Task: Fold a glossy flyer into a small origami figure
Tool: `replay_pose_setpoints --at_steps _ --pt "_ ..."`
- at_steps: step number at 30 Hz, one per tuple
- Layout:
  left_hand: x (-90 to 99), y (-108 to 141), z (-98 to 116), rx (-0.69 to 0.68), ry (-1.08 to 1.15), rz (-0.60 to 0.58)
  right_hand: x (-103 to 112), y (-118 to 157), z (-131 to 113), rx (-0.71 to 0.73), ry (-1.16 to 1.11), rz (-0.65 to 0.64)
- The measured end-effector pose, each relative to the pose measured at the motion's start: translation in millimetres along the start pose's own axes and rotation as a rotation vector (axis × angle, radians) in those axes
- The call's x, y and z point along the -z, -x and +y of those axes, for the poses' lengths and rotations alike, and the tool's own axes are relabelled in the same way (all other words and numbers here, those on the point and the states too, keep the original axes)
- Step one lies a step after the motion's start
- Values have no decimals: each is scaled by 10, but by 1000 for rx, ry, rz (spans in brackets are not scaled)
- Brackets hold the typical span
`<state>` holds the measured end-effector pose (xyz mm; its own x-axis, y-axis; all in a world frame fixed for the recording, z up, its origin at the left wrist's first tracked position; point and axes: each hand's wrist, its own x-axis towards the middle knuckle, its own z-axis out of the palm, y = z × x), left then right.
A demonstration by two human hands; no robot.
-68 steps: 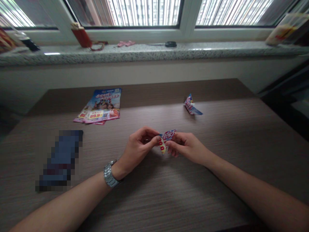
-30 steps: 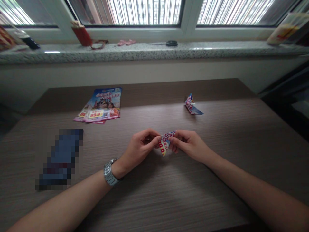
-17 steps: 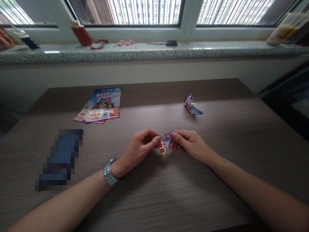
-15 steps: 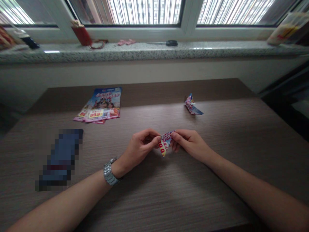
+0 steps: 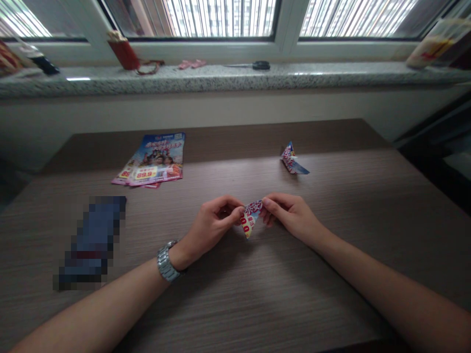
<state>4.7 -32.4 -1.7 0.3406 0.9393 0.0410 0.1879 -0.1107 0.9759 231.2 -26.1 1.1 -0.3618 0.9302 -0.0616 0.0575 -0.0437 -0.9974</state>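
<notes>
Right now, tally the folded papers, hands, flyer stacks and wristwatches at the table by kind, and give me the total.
Folded papers: 2 (one held, one farther back)
Hands: 2
Flyer stacks: 1
Wristwatches: 1
Total: 6

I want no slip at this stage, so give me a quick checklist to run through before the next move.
1. Left hand grips the small, folded, multicoloured printed paper: ok, pinched at its left side.
2. Right hand grips it too: ok, at the upper right corner.
3. Paper's back is neatly folded: cannot tell, only the front shows.
4. Blue-and-pink folded paper shape is apart from both hands: ok, farther back.
5. Blue-and-pink printed flyers are apart from both hands: ok, back left.
6. Dark, pixelated, elongated object is clear of the bare left forearm: cannot tell.
</notes>
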Motion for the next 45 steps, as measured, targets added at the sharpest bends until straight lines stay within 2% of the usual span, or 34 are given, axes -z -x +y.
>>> replay_pose_setpoints --at_steps 15,24,38,45 --pt "-7 4 31 -3 -10 -11 -7 1 23 -17 31 8" --pt "-25 28 27 -36 -63 -65 -71 26 -16 -19 130 -13" --pt "-16 -1 76 -6 -54 -48 -54 18 -5 3 135 38" --pt "0 5 46 -2 -88 -14 -30 -8 1 -49 95 32"
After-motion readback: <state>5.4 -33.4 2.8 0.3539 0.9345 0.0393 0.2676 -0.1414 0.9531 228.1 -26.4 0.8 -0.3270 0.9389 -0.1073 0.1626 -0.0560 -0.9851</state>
